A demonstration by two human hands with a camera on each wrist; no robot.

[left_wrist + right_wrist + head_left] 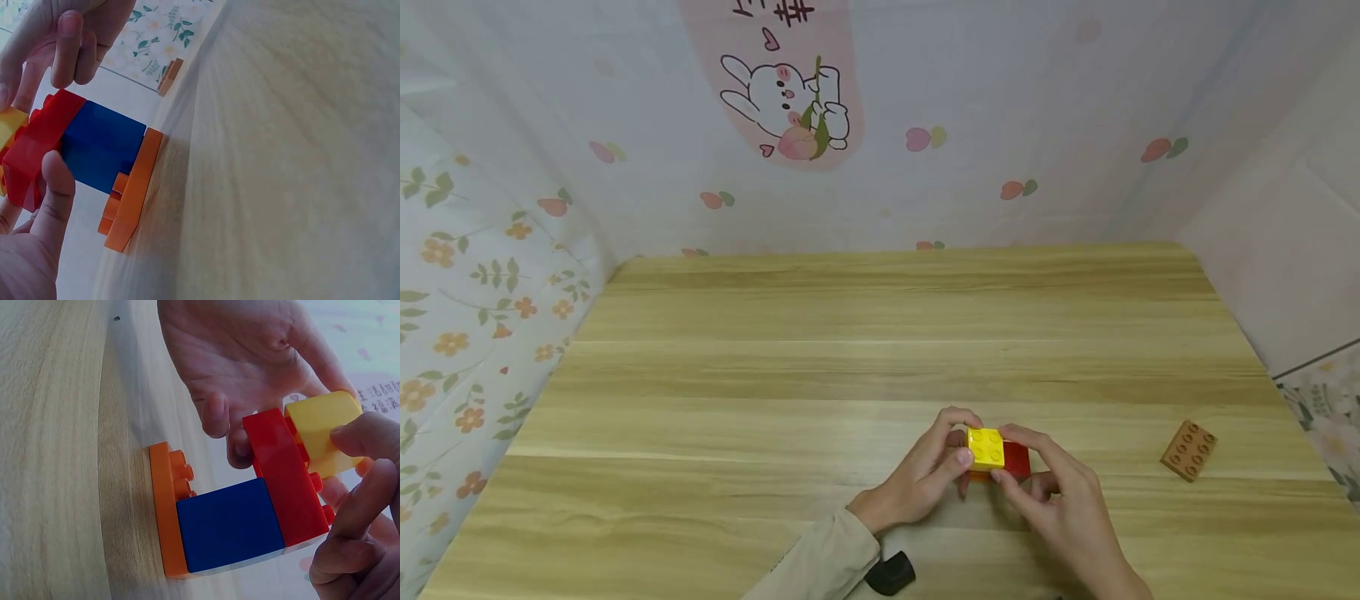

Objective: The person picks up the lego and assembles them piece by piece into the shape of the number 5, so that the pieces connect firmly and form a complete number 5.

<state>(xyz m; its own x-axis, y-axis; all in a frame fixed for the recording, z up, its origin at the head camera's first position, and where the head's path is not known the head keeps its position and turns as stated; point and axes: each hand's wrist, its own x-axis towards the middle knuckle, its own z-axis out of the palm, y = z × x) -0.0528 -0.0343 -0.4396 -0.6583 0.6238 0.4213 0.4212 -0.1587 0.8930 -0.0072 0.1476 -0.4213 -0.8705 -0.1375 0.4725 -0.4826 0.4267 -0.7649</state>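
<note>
Both hands hold a small stack of toy building bricks just over the wooden table. On top is a yellow square brick (986, 449). A longer red brick (281, 478) lies beneath it, sticking out to the right in the head view. Below that comes a blue brick (231, 525), joined to a flat orange brick (134, 190) at the bottom with some studs bare. My left hand (925, 479) grips the yellow brick's left side, and one finger lies against the red brick. With thumb and index finger my right hand (1067, 496) pinches the yellow brick's right side.
A flat brown-orange brick (1189, 450) with several studs lies apart on the right of the table (850, 358). Near the left sleeve (823, 554) is a black object (891, 573). Patterned cloth (970, 100) hangs behind and at both sides.
</note>
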